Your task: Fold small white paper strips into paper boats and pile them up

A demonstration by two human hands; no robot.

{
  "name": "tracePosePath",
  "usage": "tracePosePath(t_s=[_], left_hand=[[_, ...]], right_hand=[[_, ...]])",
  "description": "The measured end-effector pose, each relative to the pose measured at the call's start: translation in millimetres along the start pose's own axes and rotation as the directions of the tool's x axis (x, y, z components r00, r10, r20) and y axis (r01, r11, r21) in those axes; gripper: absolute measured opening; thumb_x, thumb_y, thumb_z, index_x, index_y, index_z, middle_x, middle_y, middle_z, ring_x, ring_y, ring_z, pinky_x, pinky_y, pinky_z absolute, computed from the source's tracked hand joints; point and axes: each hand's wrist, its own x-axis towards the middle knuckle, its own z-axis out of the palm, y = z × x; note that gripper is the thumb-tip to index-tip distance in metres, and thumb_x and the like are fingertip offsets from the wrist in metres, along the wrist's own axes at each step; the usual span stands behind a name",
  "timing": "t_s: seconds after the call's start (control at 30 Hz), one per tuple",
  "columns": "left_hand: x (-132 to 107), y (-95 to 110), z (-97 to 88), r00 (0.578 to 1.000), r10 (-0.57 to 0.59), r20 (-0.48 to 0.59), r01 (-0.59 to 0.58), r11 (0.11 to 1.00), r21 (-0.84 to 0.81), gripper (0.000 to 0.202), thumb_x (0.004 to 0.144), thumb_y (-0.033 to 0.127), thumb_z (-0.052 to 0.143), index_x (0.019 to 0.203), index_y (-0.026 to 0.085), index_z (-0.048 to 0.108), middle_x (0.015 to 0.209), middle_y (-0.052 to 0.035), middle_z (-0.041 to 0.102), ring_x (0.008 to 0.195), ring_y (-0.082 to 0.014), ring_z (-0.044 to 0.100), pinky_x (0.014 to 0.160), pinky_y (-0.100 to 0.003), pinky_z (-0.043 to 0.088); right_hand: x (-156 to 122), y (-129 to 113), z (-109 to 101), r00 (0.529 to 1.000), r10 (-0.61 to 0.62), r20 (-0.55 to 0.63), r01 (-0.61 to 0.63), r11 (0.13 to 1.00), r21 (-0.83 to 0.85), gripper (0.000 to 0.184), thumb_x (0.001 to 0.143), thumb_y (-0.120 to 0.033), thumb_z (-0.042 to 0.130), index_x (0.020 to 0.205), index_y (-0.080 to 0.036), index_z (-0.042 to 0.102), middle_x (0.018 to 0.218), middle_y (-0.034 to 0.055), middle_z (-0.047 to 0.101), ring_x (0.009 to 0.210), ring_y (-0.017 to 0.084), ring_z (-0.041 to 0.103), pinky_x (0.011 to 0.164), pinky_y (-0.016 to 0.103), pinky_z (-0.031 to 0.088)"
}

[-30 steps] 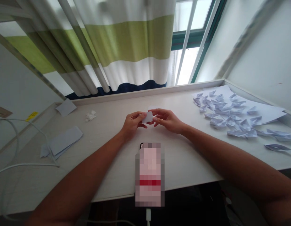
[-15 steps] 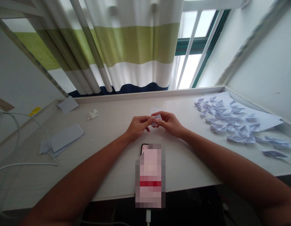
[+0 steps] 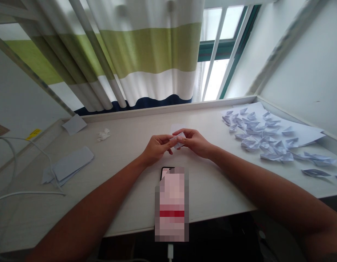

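A small piece of white paper [image 3: 178,140], partly folded, is pinched between both hands just above the middle of the pale desk [image 3: 125,171]. My left hand [image 3: 157,148] grips its left side with thumb and fingers closed. My right hand [image 3: 195,142] pinches its right side, fingers curled over the top. Most of the paper is hidden by my fingers. A second small white sheet [image 3: 176,128] lies flat on the desk just behind my hands.
Several folded paper boats [image 3: 256,133] lie on white sheets at the right. A stack of paper strips [image 3: 68,167] and a white cable [image 3: 26,194] are at the left, with a crumpled scrap [image 3: 103,135] behind. A phone [image 3: 171,203] lies at the desk's front edge.
The flat piece held up a second ago has been drawn in between both hands and folded smaller. The hands have closed together around it.
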Motion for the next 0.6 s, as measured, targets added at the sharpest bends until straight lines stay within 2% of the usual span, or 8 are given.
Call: tracePosePath(t_s=[0.13,0.27,0.37,0.5,0.6], left_hand=[[-1.1,2.0,0.7,0.999,-0.006,-0.036,0.007,1.000,0.012,0.038,0.082,0.052,0.091,0.099,0.017,0.087,0.086,-0.0086,0.084,0.075,-0.0200,0.077,0.057,-0.025,0.056],[-1.3,2.7,1.6,0.997,-0.021,-0.078,0.023,0.999,0.023,0.039,0.084,0.053,0.088,0.099,0.017,0.085,0.089,-0.0096,0.084,0.076,-0.0219,0.080,0.058,-0.026,0.056],[-0.8,1.7,1.9,0.997,-0.008,-0.074,0.013,0.998,0.060,0.040,0.087,0.055,0.084,0.097,0.016,0.085,0.090,-0.0105,0.084,0.081,-0.0234,0.080,0.061,-0.028,0.059],[-0.2,1.1,-0.4,0.997,0.039,-0.067,-0.028,0.987,0.161,0.042,0.091,0.058,0.077,0.093,0.017,0.085,0.089,-0.0099,0.084,0.085,-0.0234,0.077,0.066,-0.031,0.062],[-0.2,0.4,-4.1,0.991,0.095,-0.091,-0.063,0.952,0.300,0.035,0.090,0.053,0.079,0.087,0.018,0.086,0.083,-0.0071,0.082,0.076,-0.0184,0.072,0.065,-0.028,0.059]], right_hand=[[-0.4,1.1,2.3,0.998,-0.055,-0.030,0.054,0.998,-0.019,0.042,0.076,-0.053,0.098,0.097,-0.020,0.083,0.087,0.0031,0.080,0.074,0.015,0.072,0.074,0.034,0.065],[-0.6,-1.5,3.3,0.982,-0.152,-0.110,0.137,0.982,-0.128,0.041,0.078,-0.057,0.096,0.088,-0.019,0.083,0.084,0.0045,0.080,0.072,0.016,0.071,0.073,0.034,0.062],[-1.2,-3.2,3.4,0.984,-0.154,-0.094,0.135,0.974,-0.180,0.045,0.079,-0.061,0.094,0.086,-0.019,0.082,0.082,0.0046,0.079,0.070,0.016,0.068,0.072,0.034,0.061],[-1.6,-2.7,4.2,0.980,-0.173,-0.098,0.149,0.964,-0.221,0.047,0.082,-0.064,0.090,0.083,-0.018,0.079,0.077,0.0037,0.075,0.070,0.016,0.067,0.071,0.034,0.058],[-0.9,-1.9,4.5,0.976,-0.187,-0.116,0.152,0.955,-0.256,0.047,0.080,-0.064,0.091,0.080,-0.018,0.079,0.078,0.0034,0.074,0.072,0.016,0.065,0.071,0.032,0.056]])
